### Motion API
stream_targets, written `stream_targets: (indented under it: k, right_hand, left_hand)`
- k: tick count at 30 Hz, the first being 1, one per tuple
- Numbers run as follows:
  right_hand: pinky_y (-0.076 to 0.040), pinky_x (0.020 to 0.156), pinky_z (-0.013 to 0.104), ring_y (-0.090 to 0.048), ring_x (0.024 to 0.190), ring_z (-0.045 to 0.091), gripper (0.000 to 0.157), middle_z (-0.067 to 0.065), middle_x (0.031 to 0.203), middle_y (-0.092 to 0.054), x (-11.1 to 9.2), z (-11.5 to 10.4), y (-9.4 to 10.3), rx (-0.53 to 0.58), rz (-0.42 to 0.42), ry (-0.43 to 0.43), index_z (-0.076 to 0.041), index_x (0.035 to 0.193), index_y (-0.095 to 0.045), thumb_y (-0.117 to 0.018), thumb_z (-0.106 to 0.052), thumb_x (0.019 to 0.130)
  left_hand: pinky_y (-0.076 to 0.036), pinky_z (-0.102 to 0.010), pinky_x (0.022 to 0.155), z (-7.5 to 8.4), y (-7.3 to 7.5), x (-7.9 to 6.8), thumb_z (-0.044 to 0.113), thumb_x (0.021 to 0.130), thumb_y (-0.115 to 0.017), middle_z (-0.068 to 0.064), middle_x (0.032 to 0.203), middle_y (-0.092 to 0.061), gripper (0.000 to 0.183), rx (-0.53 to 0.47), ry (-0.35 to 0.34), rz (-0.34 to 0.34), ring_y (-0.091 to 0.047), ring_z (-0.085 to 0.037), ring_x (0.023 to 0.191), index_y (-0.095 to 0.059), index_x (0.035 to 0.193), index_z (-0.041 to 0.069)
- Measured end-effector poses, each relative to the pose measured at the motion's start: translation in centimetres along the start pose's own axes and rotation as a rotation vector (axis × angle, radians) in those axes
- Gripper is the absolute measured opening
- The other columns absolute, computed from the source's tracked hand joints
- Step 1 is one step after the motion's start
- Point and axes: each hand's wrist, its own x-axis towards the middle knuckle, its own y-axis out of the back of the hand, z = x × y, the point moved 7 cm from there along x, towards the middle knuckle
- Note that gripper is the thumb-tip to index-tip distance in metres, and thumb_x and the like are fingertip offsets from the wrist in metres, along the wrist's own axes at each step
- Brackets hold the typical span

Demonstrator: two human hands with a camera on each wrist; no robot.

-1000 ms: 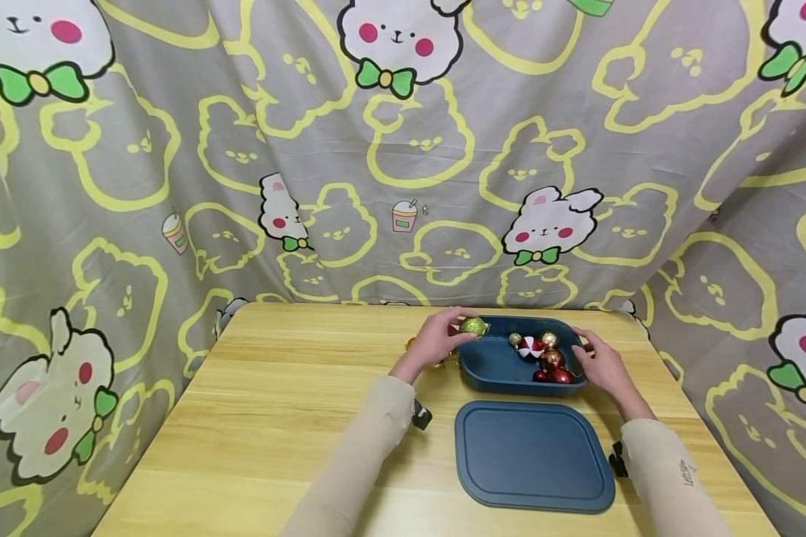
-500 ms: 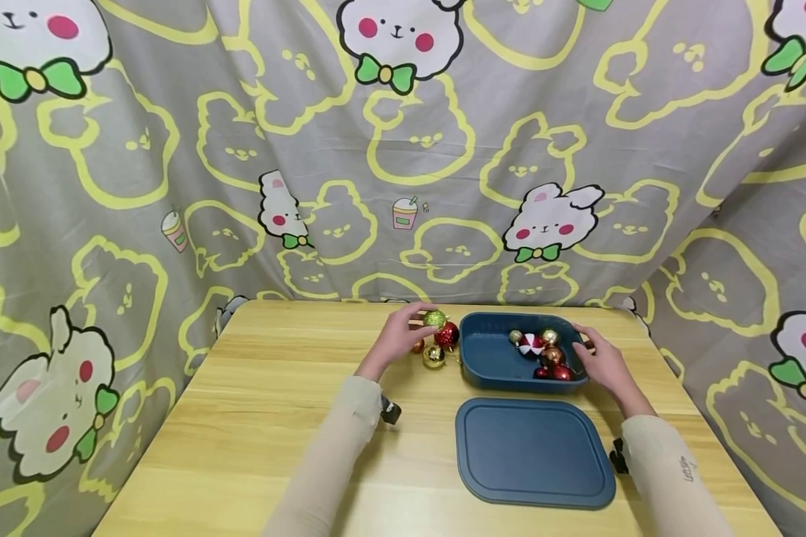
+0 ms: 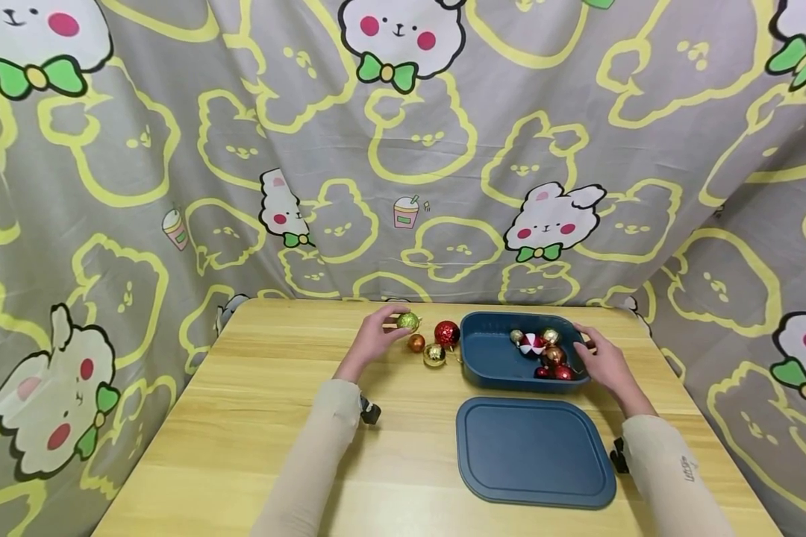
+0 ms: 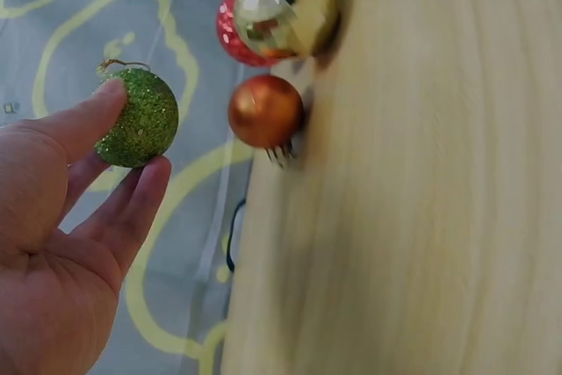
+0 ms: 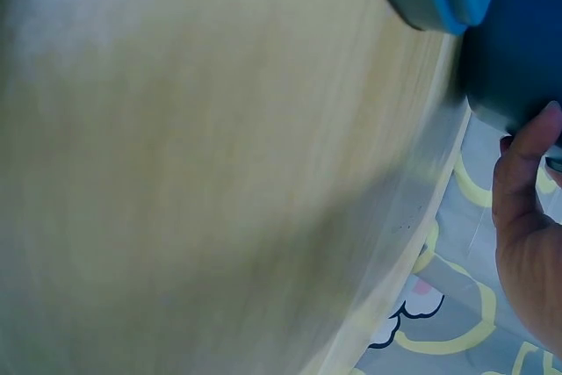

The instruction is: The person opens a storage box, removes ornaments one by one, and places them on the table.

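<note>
My left hand (image 3: 374,335) pinches a green glittery Christmas bauble (image 4: 145,120) between thumb and fingers, its loop of string showing in the left wrist view. The bauble is raised above the table, left of the blue storage box (image 3: 486,362). Beside the box lie a red glittery bauble (image 3: 446,333), a shiny gold bauble (image 3: 434,355) and a small copper bauble (image 4: 265,111). At the box's right end my right hand (image 3: 604,359) grips the rim, its thumb against the wall in the right wrist view. Several baubles, including a red-and-white striped one (image 3: 532,344), sit in the box's right half.
A flat blue lid (image 3: 536,451) lies on the wooden table (image 3: 242,432) in front of the box. Patterned curtain (image 3: 403,253) hangs behind the table and along both sides.
My left hand has carried the green bauble out from over the box's left end, leftward past the red and gold baubles. The right hand has stayed at the box.
</note>
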Motion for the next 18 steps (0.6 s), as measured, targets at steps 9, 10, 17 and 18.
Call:
stream_targets:
  k: [9,10,17,18]
  right_hand:
    - [-0.047,0.061,0.034,-0.062,0.091,0.037,0.052,0.038,0.124,-0.058,-0.1,-0.3,-0.1,0.014,-0.01,-0.014,-0.003,0.159,-0.037,-0.044,-0.026,0.112]
    - [-0.047,0.061,0.034,-0.062,0.09,0.037,0.052,0.038,0.124,-0.058,0.0,-0.3,-0.1,0.01,-0.006,-0.011,-0.003,0.158,-0.037,-0.044,-0.025,0.112]
    - [-0.047,0.061,0.034,-0.062,0.091,0.038,0.051,0.038,0.121,-0.059,0.0,-0.1,0.1,0.007,0.004,0.005,-0.002,0.157,-0.039,-0.045,-0.024,0.112]
    - [-0.047,0.061,0.034,-0.062,0.092,0.039,0.051,0.038,0.122,-0.059,0.0,-0.1,0.1,0.008,0.004,0.004,-0.002,0.157,-0.039,-0.045,-0.024,0.112]
  left_hand:
    - [-0.056,-0.046,0.102,-2.1,0.8,-0.9,0.014,0.094,-0.077,-0.009,0.139,-0.065,0.044,0.038,0.069,0.018,-0.066,-0.037,0.12,-0.065,0.136,0.011]
    - [-0.056,-0.046,0.103,-2.3,0.8,-0.9,0.015,0.094,-0.077,-0.008,0.139,-0.065,0.043,0.044,0.082,0.013,-0.065,-0.037,0.121,-0.066,0.136,0.012]
    - [-0.054,-0.048,0.106,-3.0,0.8,-1.3,0.011,0.094,-0.075,-0.01,0.142,-0.064,0.043,0.088,0.123,-0.011,-0.064,-0.037,0.124,-0.065,0.136,0.011]
    - [-0.055,-0.048,0.105,-3.0,0.8,-1.4,0.01,0.094,-0.075,-0.011,0.141,-0.064,0.042,0.095,0.119,-0.014,-0.064,-0.038,0.124,-0.065,0.135,0.009]
